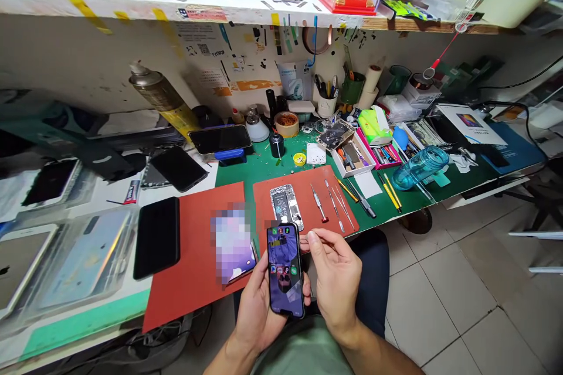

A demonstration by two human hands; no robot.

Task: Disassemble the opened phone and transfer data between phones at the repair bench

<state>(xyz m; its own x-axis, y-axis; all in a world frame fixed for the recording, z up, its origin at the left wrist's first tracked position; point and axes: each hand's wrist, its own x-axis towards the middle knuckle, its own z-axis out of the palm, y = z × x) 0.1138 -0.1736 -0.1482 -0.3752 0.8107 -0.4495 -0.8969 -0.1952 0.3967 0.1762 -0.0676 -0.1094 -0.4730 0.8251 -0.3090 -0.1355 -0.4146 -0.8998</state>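
My left hand [258,317] is wrapped round a smartphone [285,284], holding it upright above my lap with the lit home screen facing me. Beside the phone's upper right edge is my right hand [338,278], thumb and index finger pinched together. Whatever lies in that pinch is too small to make out. Just beyond the phone, an opened phone [285,206] with bare battery and board lies on a red mat [264,187]. To its right rest a small screwdriver [319,205] and thin metal tweezers [344,206]. A phone with a partly blurred screen [235,246] lies on the left.
A black phone [157,237] and a tablet [26,263] lie at left. A spray can [160,94] stands behind. Pens [389,193], a blue bottle [420,169] and a tool box [352,157] sit at right. A cluttered shelf [246,6] overhangs the bench.
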